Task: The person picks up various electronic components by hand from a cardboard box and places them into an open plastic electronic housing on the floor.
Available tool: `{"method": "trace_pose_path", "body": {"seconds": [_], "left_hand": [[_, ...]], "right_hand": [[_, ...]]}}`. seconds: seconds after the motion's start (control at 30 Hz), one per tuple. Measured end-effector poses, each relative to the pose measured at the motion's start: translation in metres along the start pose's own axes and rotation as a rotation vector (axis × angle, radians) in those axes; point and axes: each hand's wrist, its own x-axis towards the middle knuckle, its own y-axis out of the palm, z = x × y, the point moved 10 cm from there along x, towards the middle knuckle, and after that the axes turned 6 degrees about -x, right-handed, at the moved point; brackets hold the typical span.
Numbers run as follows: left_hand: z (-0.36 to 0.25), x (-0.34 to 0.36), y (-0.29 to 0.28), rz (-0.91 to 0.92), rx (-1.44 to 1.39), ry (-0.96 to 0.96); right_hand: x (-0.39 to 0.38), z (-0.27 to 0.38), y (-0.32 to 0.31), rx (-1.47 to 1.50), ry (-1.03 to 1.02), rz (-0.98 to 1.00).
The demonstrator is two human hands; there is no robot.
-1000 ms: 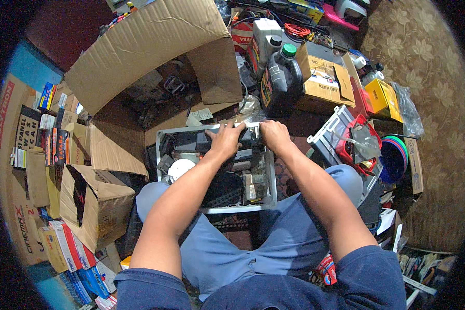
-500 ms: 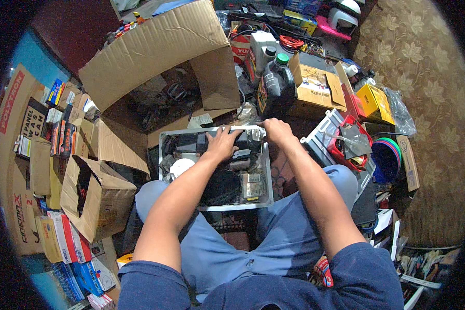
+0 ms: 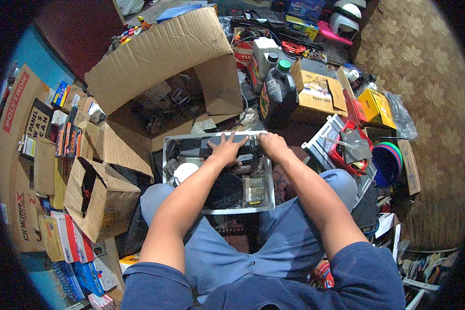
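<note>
The left hand [image 3: 226, 149] lies spread, fingers open, on a long black part [image 3: 212, 147] at the far end of a white tray [image 3: 237, 209]. The right hand [image 3: 272, 145] curls around that part's right end. A dark jug [image 3: 279, 93] stands beyond.

The left hand [image 3: 226, 150] covers part of a dark part in the tray [image 3: 218, 211]. The right hand's [image 3: 272, 144] fingertips are hidden behind it. Small items in the tray are too cluttered to identify.
</note>
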Motion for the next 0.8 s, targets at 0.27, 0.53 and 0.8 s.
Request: {"method": "trace_pose_path", "body": {"seconds": [0.27,0.53,0.8], "left_hand": [[-0.004,0.005,0.006,0.01,0.003,0.02],[0.004,-0.01,-0.005,0.0,-0.008,0.036],[0.056,-0.051,-0.014,0.068,-0.077,0.042]], "right_hand": [[0.009,-0.002,0.037,0.016,0.009,0.155],[0.008,0.011,-0.003,0.039,0.088,0.306],[0.015,0.075,-0.053,0.221,-0.132,0.072]]}}
